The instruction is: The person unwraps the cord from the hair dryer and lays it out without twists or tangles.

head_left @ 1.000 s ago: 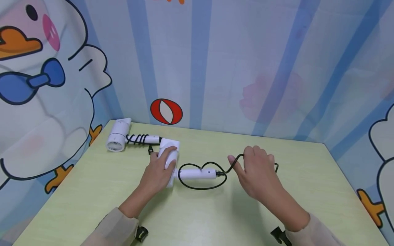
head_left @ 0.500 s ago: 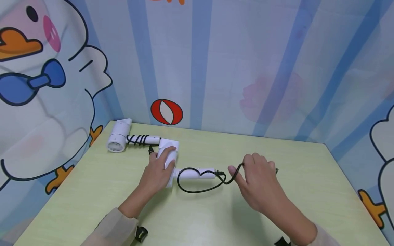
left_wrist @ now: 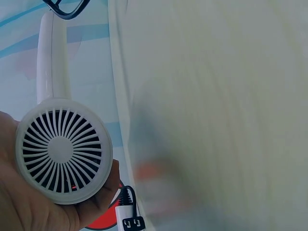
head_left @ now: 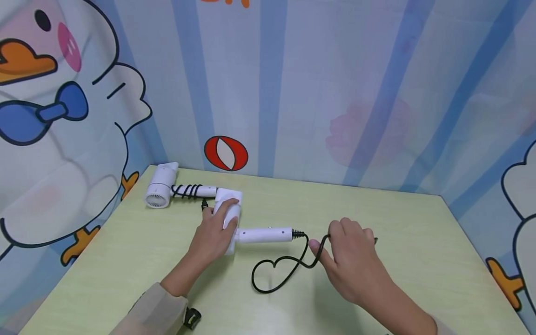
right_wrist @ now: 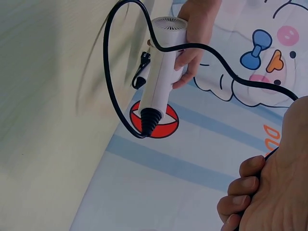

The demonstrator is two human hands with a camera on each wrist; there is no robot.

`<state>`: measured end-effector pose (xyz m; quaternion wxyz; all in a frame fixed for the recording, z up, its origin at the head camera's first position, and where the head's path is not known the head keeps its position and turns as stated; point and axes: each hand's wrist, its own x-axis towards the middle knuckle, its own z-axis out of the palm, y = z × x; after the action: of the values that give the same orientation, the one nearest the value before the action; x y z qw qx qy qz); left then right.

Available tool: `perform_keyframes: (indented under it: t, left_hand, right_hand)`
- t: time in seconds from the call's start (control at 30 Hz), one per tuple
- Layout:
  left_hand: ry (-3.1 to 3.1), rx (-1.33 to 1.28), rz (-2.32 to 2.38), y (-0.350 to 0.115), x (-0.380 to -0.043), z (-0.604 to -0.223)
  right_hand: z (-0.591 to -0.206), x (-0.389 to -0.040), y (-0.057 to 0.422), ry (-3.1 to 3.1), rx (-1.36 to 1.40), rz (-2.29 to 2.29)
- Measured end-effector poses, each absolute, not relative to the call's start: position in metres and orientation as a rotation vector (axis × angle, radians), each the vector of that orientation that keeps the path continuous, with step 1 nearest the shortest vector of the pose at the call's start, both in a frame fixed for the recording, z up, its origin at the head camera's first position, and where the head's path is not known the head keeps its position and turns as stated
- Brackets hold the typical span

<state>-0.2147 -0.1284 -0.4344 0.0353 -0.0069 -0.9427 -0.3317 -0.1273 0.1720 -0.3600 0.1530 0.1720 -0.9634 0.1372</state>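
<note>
In the head view my left hand [head_left: 213, 236] grips the barrel of a white hair dryer [head_left: 264, 235] from above. Its handle points right. The round slotted intake grille [left_wrist: 60, 150] faces the left wrist camera, with fingers curled round the barrel. My right hand [head_left: 355, 260] holds the dryer's black cord [head_left: 253, 277] to the right of the handle, fingers curled over it in the right wrist view. Between hand and handle the cord hangs in a crossed loop. A short cord end sticks out beyond the right hand; the stretch inside the fist is hidden.
A second white hair dryer [head_left: 162, 182] lies at the table's back left, black cord wound round its handle. Its plug [head_left: 204, 204] rests close to my left fingers. A patterned curtain [head_left: 310, 93] rises behind the pale table [head_left: 410, 223].
My right hand has moved down toward me with the cord. The cord loop has slid off from over the dryer's handle and now hangs in front of it. The left hand stays put.
</note>
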Motion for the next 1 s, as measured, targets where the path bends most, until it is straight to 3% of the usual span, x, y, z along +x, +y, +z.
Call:
perform_keyframes:
  t: [0.63,1.0]
  left_hand:
    - [-2.894,-0.014,-1.026,-0.13,-0.215,-0.435]
    - [-2.903,0.015,-1.027,-0.132,-0.214,-0.435]
  right_hand:
    - [-0.372,-0.123,0.172,-2.808,0.525,0.39]
    - [-0.395,-0.126,0.198,-2.715,0.688,0.545]
